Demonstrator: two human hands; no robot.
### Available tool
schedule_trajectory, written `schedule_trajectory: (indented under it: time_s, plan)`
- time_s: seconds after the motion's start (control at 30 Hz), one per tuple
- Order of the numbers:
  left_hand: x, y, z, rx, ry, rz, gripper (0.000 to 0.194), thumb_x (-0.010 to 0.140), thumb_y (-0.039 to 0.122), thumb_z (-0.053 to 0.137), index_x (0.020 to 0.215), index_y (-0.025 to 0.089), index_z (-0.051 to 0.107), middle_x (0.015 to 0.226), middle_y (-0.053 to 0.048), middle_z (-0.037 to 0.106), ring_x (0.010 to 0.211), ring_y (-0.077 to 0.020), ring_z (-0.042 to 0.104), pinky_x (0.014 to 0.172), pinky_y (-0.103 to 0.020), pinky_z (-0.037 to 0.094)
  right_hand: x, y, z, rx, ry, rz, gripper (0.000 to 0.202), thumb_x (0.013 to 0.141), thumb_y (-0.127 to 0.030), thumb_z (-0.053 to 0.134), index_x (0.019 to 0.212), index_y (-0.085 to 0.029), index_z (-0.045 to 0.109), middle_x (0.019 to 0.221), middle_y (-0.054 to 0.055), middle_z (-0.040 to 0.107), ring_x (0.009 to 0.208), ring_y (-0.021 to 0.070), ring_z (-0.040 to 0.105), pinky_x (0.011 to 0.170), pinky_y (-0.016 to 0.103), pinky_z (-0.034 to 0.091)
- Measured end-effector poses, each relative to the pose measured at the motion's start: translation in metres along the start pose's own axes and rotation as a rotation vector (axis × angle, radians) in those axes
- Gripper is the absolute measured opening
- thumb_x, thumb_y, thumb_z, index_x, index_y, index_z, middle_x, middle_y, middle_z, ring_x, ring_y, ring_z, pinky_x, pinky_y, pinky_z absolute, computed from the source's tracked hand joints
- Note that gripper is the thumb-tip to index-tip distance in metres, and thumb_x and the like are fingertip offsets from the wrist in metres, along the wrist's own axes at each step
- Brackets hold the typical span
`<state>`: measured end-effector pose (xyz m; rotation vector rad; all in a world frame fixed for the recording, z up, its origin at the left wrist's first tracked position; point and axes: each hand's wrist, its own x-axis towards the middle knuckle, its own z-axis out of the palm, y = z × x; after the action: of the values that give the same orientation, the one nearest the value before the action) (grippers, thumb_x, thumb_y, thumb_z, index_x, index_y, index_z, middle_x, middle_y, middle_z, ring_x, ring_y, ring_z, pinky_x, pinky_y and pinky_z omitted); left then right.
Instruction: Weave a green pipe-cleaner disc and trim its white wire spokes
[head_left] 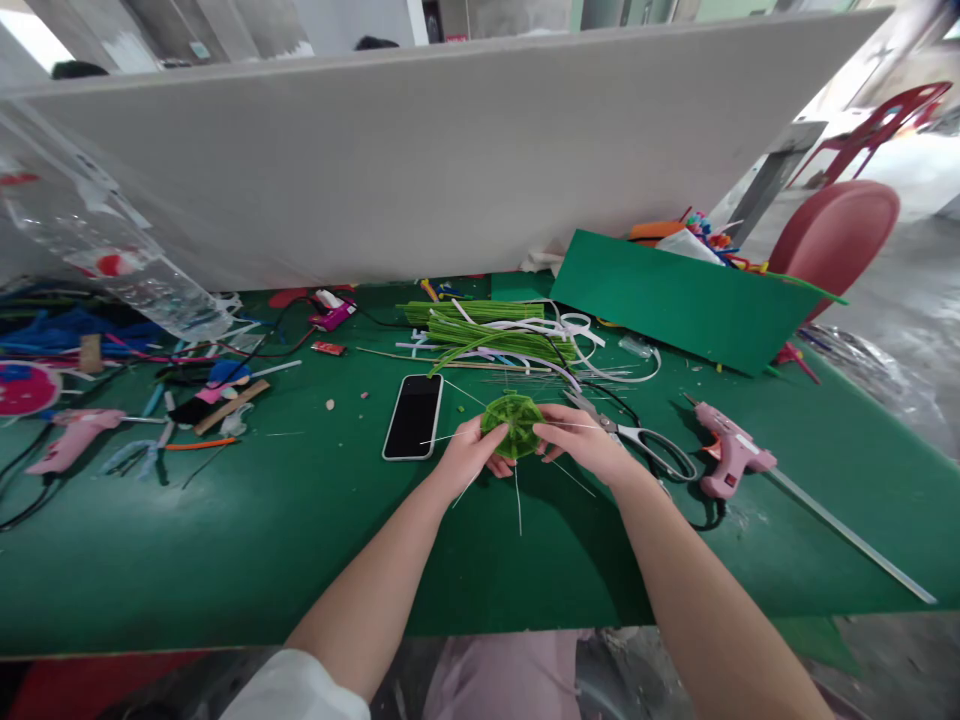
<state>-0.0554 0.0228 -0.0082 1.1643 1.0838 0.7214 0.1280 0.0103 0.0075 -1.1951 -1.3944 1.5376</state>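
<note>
Between my two hands is a round green pipe-cleaner piece [512, 412], with thin pale wires sticking out around it like spokes. My left hand [474, 452] grips its left side, the thumb on its face. On the opposite side my right hand [576, 438] pinches the rim, thumb also on the face. The fingers behind the piece are partly hidden. Just right of my right hand lie grey-handled scissors [652, 445]. A phone [414, 416] with a dark screen rests left of my left hand. Behind the piece are bundled green pipe cleaners [487, 325].
A pink glue gun [731, 452] with a long glue stick lies at right; another pink glue gun [79, 440] is at far left, near pipe-cleaner scraps. A clear plastic bottle [150, 280] stands at left. A green board [682, 300] leans by the white partition [420, 170].
</note>
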Motion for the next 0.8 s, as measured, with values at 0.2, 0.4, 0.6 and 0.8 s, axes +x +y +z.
schedule_trajectory:
  time_s: [0.2,0.4,0.6,0.8]
  plan:
    - [-0.001,-0.003,0.002,0.011,-0.145,-0.04,0.039,0.077,0.034,0.056,0.107,0.012,0.044,0.056,-0.004,0.065,0.047,-0.0165,0.062,0.044,-0.025,0.049,0.003,0.011,0.005,-0.151,0.045,-0.103,0.022,0.078,-0.036,0.049,0.084,-0.017,0.058,0.068,0.0,0.055,0.053,0.0108,0.049,0.048,0.024,0.044]
    - [-0.002,-0.005,0.003,0.06,-0.156,0.012,0.041,0.078,0.034,0.055,0.11,0.011,0.041,0.053,-0.001,0.062,0.044,-0.0149,0.06,0.043,-0.025,0.049,0.005,0.017,0.005,-0.345,0.101,-0.163,0.019,0.08,-0.031,0.044,0.07,-0.018,0.054,0.058,-0.002,0.049,0.052,0.0111,0.048,0.047,0.023,0.04]
    - [-0.003,-0.001,0.002,0.057,-0.101,0.024,0.04,0.077,0.034,0.055,0.109,0.011,0.042,0.053,-0.001,0.062,0.044,-0.0147,0.06,0.045,-0.026,0.049,0.005,0.015,0.005,-0.148,0.064,-0.149,0.023,0.079,-0.035,0.049,0.089,-0.018,0.06,0.072,0.001,0.056,0.058,0.0118,0.051,0.053,0.026,0.047]
    - [-0.001,0.002,0.001,-0.097,0.109,0.095,0.037,0.074,0.032,0.056,0.102,0.012,0.043,0.051,0.0,0.061,0.041,-0.0147,0.058,0.041,-0.025,0.046,0.001,0.005,0.0,0.205,-0.12,-0.093,0.042,0.078,-0.034,0.056,0.118,-0.022,0.051,0.088,0.003,0.06,0.074,0.013,0.058,0.067,0.03,0.052]
